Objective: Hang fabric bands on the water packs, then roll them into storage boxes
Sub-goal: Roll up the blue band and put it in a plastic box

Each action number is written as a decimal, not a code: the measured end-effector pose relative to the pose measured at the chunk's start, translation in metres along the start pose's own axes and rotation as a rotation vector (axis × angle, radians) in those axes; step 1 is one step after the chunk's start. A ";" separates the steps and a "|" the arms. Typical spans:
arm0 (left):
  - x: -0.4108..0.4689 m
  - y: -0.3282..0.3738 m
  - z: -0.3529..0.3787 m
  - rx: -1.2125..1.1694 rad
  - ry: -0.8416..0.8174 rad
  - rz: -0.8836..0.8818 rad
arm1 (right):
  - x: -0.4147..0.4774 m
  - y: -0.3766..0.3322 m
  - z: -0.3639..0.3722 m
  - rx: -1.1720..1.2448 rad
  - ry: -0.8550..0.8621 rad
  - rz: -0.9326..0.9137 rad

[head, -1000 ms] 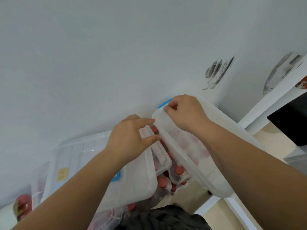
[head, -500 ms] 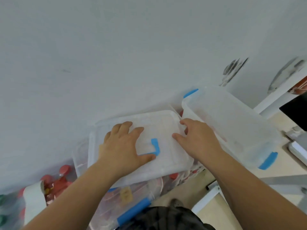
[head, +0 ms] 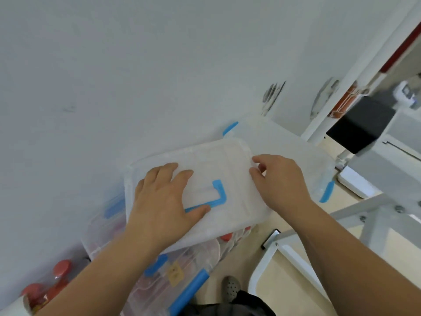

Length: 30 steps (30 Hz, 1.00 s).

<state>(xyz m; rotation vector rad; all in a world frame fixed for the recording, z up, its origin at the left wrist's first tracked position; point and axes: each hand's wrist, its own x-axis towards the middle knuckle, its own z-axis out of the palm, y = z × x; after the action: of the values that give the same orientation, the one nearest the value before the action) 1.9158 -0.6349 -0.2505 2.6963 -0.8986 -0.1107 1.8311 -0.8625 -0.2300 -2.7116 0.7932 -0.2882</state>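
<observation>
Both hands have come onto the lid at frame centre, left hand pressing flat with straight fingers, right hand pinching its edge beside the storage box.

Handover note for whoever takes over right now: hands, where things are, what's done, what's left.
Left hand: flat on the lid, thumb by its blue handle.
Right hand: pinches the lid's right edge.
The lid lies tilted over the stacked boxes and does not look seated. An uncovered storage box sits to its right. Red-capped bottles stand at lower left; more show through the lower box.
Done: some bottles boxed. No fabric bands in view.
Left: probably seat and latch the lid.
</observation>
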 end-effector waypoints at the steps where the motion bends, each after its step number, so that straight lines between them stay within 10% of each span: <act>1: 0.003 0.005 -0.001 -0.003 0.041 0.032 | -0.001 0.008 -0.008 0.015 0.033 0.017; 9: 0.035 0.055 0.001 0.074 0.196 0.105 | -0.005 0.097 -0.041 0.138 0.172 0.243; 30: 0.166 0.122 0.037 -0.055 -0.248 0.171 | 0.003 0.184 0.000 0.631 0.289 0.624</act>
<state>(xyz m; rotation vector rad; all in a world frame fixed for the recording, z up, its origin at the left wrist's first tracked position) 1.9726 -0.8359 -0.2458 2.5794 -1.1741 -0.4337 1.7433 -1.0113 -0.2918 -1.7608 1.3103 -0.6533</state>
